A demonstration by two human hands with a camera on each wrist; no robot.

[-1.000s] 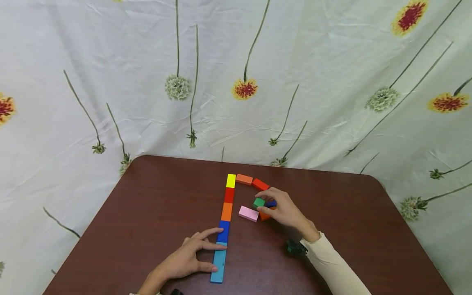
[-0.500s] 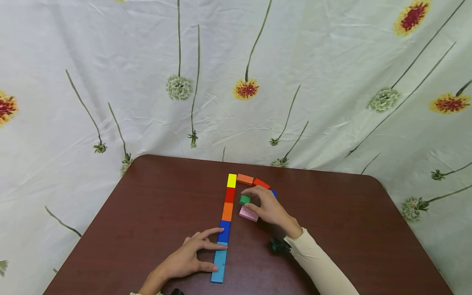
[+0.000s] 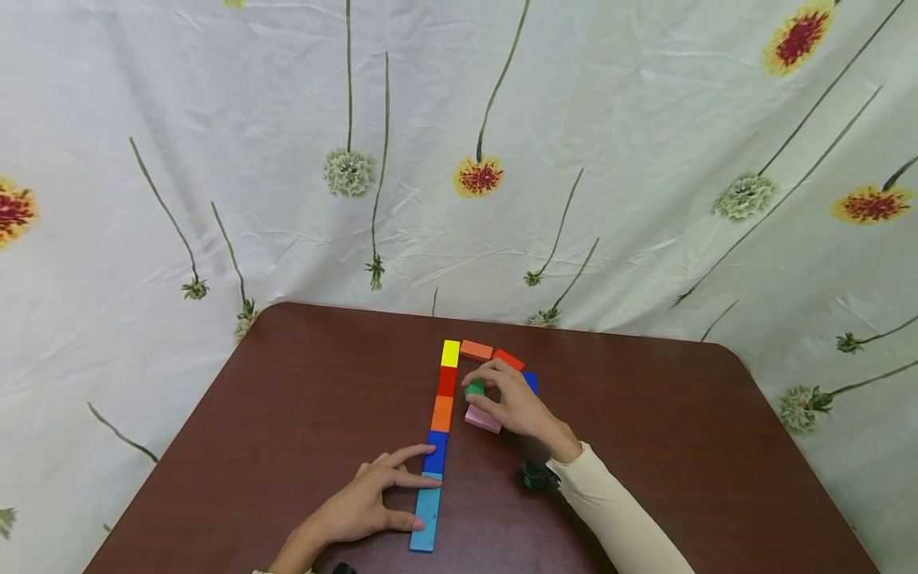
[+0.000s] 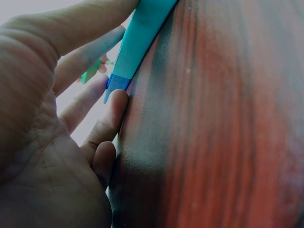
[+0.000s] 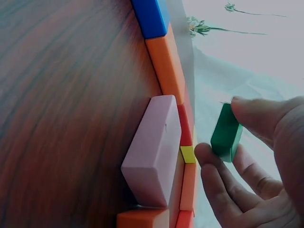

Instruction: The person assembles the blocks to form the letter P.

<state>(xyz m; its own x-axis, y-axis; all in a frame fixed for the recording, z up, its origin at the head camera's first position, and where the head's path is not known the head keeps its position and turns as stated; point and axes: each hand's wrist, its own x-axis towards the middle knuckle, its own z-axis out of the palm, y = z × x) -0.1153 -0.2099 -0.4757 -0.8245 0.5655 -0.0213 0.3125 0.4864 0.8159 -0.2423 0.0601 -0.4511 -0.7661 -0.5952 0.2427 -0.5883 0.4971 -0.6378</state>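
Observation:
A straight row of flat blocks runs away from me in the head view: light blue (image 3: 426, 518), blue (image 3: 434, 456), orange (image 3: 441, 414), red (image 3: 446, 381) and yellow (image 3: 450, 353). My left hand (image 3: 366, 504) lies beside the near end, thumb and extended fingers touching the light blue and blue blocks. To the right of the row, my right hand (image 3: 519, 405) pinches a small green block (image 5: 225, 135) between thumb and fingertips. In the right wrist view, that block is held above the table. Below it lies a pink block (image 5: 154, 142), partly covered by the hand in the head view.
Behind the right hand lie a salmon-orange block (image 3: 476, 351), a red block (image 3: 508, 359) and a blue block (image 3: 531, 382). Another orange block (image 5: 142, 219) shows beside the pink one. The dark wooden table (image 3: 287, 414) ends at a flowered cloth (image 3: 287, 159).
My right hand has carried the green block leftward, from the loose blocks to just right of the row. The left hand has stayed in place.

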